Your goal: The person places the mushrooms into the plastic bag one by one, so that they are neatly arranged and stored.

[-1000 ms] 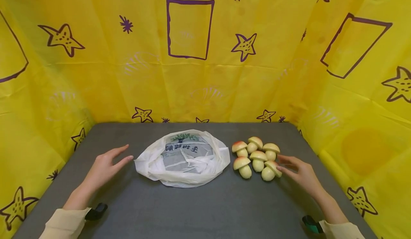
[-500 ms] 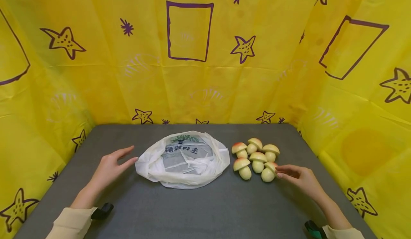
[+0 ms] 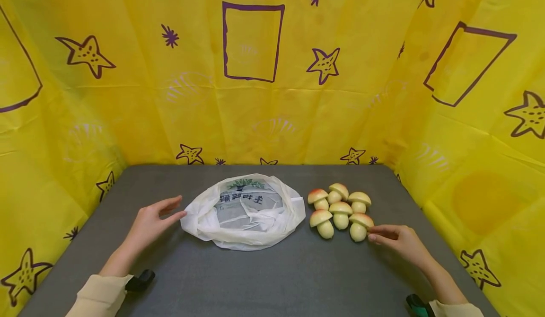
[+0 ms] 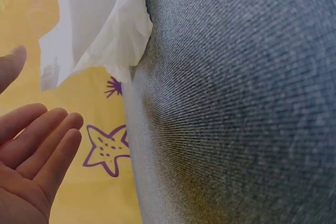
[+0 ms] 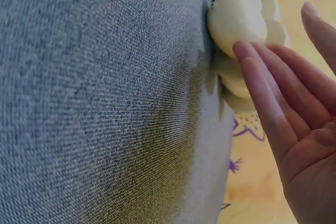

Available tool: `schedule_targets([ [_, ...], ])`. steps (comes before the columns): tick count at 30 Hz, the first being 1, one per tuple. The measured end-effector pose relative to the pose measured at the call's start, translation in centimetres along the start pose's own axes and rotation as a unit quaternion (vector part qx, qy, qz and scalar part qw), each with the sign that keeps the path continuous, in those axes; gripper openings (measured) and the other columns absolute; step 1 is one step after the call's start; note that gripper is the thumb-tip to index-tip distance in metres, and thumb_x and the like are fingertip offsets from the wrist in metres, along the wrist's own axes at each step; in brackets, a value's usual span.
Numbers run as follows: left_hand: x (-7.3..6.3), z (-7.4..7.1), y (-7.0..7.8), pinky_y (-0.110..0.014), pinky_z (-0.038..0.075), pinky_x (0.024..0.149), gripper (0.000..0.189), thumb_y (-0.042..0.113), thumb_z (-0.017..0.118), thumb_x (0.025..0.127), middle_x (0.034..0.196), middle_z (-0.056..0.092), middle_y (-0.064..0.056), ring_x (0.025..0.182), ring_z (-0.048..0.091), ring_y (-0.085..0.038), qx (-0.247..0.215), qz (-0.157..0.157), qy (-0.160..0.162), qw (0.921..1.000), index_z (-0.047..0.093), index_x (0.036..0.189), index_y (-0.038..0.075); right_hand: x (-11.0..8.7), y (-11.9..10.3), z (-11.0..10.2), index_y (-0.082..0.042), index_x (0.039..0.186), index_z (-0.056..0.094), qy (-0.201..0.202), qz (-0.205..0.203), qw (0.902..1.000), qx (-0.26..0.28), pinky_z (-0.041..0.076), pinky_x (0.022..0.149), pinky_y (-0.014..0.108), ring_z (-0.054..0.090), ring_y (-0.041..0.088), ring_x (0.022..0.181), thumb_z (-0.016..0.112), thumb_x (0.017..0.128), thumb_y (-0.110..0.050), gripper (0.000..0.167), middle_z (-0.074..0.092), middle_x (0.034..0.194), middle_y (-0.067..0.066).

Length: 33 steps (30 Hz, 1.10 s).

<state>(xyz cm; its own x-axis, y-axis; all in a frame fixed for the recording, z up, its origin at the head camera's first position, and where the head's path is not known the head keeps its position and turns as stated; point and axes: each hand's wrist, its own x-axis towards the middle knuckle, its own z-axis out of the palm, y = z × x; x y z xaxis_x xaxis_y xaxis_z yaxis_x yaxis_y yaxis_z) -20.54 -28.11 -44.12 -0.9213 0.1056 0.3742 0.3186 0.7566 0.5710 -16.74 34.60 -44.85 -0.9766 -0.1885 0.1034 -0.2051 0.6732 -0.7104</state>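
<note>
A white plastic bag (image 3: 197, 217) with dark printing lies on the table, its mouth spread wide. My left hand (image 3: 153, 220) is at the bag's left end, thumb tip right by the rim; in the left wrist view its fingers (image 4: 50, 145) are extended, with a gap to the bag (image 4: 100, 24). Several toy mushrooms with reddish-yellow caps are clustered right of the bag. My right hand (image 3: 398, 243) has its fingertips at the front right mushroom (image 3: 358, 232). In the right wrist view the fingers (image 5: 273, 103) are nearly straight, fingertips overlapping a pale mushroom (image 5: 236, 19), the thumb held apart.
The dark grey tabletop (image 3: 255, 284) carries the bag and mushrooms. A yellow curtain (image 3: 272, 118) with purple star drawings encloses the back and both sides. Black bands (image 3: 140, 281) show at both wrists.
My left hand has moved right, closer to the bag's rim. My right hand has shifted slightly right and nearer me; the front right mushroom has turned more upright beside its fingertips.
</note>
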Motion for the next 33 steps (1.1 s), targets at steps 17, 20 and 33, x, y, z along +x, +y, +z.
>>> schedule_targets([
  [17, -0.2, 0.3, -0.4, -0.017, 0.053, 0.072, 0.053, 0.035, 0.072, 0.083, 0.113, 0.068, -0.015, 0.091, 0.070, -0.024, -0.038, -0.037, -0.042, 0.9978, 0.061, 0.124, 0.005, 0.8, 0.2, 0.0, -0.005, 0.115, 0.066, -0.026, 0.063, 0.9975, -0.015, 0.054, 0.070, 0.021, 0.068, 0.005, 0.086, 0.067, 0.087, -0.037, 0.043, 0.069, 0.110, 0.013],
  [20, -0.1, 0.4, -0.3, -0.019, 0.054, 0.072, 0.052, 0.034, 0.073, 0.083, 0.114, 0.068, -0.016, 0.091, 0.070, -0.024, -0.045, -0.035, -0.043, 0.9975, 0.062, 0.124, 0.005, 1.0, 0.2, 0.0, 0.001, 0.118, 0.063, -0.038, 0.069, 0.9969, 0.003, 0.054, 0.070, 0.021, 0.069, 0.008, 0.086, 0.067, 0.088, -0.034, 0.046, 0.069, 0.109, 0.016],
  [33, 0.0, 0.8, 0.1, -0.021, 0.055, 0.072, 0.053, 0.035, 0.073, 0.083, 0.114, 0.068, -0.014, 0.092, 0.069, -0.026, -0.061, -0.046, -0.049, 0.9959, 0.061, 0.124, 0.004, 1.9, 0.4, 0.2, 0.017, 0.124, 0.049, -0.079, 0.084, 0.9923, 0.046, 0.057, 0.073, 0.029, 0.068, 0.024, 0.094, 0.066, 0.089, -0.025, 0.058, 0.063, 0.113, 0.029],
])
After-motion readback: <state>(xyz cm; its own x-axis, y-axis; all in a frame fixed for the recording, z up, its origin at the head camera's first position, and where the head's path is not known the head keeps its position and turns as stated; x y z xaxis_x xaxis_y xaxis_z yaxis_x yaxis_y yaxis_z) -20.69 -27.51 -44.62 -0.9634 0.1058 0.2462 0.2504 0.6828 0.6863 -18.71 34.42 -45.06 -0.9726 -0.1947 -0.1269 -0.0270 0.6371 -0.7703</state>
